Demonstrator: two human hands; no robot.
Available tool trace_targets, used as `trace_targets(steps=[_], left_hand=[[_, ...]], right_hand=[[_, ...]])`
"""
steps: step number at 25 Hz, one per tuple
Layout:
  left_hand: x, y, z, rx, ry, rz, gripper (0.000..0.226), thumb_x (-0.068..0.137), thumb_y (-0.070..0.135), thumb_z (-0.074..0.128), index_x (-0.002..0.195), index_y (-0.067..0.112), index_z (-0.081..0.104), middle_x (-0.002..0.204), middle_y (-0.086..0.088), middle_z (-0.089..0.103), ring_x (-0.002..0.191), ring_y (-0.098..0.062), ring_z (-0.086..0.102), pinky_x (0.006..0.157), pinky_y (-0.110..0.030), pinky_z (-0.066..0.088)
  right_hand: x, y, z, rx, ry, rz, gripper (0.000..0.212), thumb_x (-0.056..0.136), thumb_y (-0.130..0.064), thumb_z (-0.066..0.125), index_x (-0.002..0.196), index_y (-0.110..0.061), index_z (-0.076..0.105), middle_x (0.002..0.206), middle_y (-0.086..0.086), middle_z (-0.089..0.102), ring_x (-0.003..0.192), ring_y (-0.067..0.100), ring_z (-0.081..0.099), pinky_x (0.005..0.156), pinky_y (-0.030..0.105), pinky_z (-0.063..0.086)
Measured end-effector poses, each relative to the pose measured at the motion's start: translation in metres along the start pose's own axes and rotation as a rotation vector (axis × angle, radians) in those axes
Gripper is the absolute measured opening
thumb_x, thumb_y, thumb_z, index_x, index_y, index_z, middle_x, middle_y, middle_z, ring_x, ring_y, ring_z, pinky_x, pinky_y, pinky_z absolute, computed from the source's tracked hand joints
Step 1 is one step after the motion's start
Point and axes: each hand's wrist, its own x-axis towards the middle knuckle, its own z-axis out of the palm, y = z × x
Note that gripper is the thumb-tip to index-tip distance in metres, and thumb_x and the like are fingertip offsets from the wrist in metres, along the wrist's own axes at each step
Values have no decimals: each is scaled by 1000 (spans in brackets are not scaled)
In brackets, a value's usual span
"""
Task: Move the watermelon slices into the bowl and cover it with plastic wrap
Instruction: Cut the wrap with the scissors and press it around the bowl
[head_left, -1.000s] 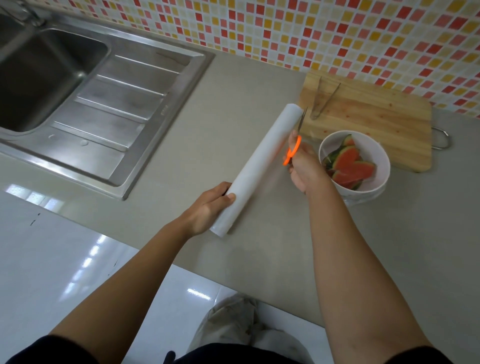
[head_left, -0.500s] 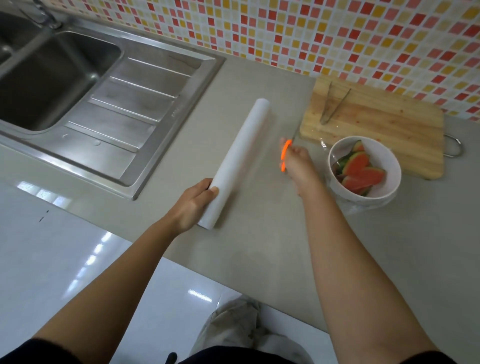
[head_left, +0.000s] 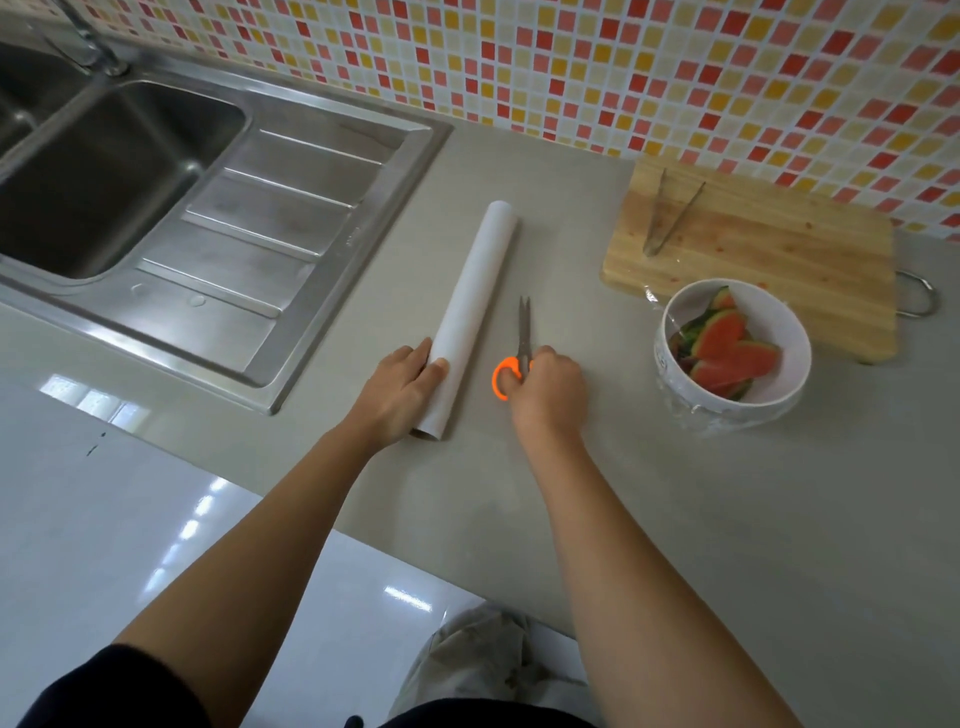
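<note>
**Both hands on the counter, slices in the bowl**

The left hand (head_left: 400, 395) grips the near end of the roll of plastic wrap (head_left: 475, 306). Its fingers are curled round the left side of the roll and the thumb lies on top. The roll lies flat on the grey counter (head_left: 675, 519), and its far end points to about 1 o'clock.

The right hand (head_left: 545, 389) is just beside the roll, at 3 o'clock from the left hand. Its fingers are curled over the orange handles of the scissors (head_left: 523, 332). The 2 blades are together and point to 12 o'clock. I cannot tell if the scissors touch the counter.

The white bowl (head_left: 795, 332) stands on the counter at 3 o'clock from the right hand, well apart from it. The watermelon slices (head_left: 727, 353) are inside it, red flesh up and green rind to the left. Clear film (head_left: 670, 325) glints at the left rim of the bowl and wrinkles along its near side. I cannot tell if it covers the whole mouth.

The wooden cutting board (head_left: 769, 249) lies at 12 o'clock from the bowl, its near edge partly hidden by the bowl. The metal tongs (head_left: 667, 218) rest on its left part. The steel sink (head_left: 104, 171) is at 10 o'clock from the hands. The tiled wall (head_left: 571, 67) runs behind the counter.
</note>
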Motion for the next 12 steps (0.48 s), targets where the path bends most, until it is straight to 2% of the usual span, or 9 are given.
trace_targets(steps=[2,4,6,9,11,12], left_hand=[[0,-2,3,-18,5,-1,37,99,37,35,125,14,48,102,-4,48,101,-22,45,76,-23,26],[0,-4,4,-45,-5,9,46,99,38,35,140,17,37,110,-3,44,101,-17,44,72,-14,26],[-2,-5,6,-37,-8,40,44,99,39,34,138,20,36,105,-2,41,92,-11,46,73,-15,29],[-3,-6,5,-30,-15,31,35,99,40,33,125,19,41,104,0,34,86,-1,43,86,-25,34],[-3,-4,0,-42,-49,-9,37,98,40,33,127,17,39,109,-2,33,91,-4,44,89,-26,32],[-4,-2,-2,-50,-68,-31,41,98,41,33,130,16,37,112,-3,33,98,-11,46,92,-27,32]], right_hand=[[1,-2,0,-37,-25,7,30,86,-26,56,102,-2,57,109,20,62,103,36,58,79,39,45],[0,-3,0,-41,-48,14,30,85,-26,56,104,-2,57,113,19,56,101,36,56,79,38,44],[-4,-3,0,0,-53,23,31,84,-26,57,104,-3,56,115,18,50,97,36,56,76,37,44],[-9,-4,-3,43,-69,32,31,81,-24,59,102,-2,55,113,17,49,94,36,56,71,35,42],[-10,-3,-11,82,-62,15,31,79,-23,61,100,-1,55,109,18,52,94,36,56,69,34,40],[-11,-1,-15,92,-45,-1,32,80,-24,62,102,-1,55,108,18,54,95,37,56,70,35,40]])
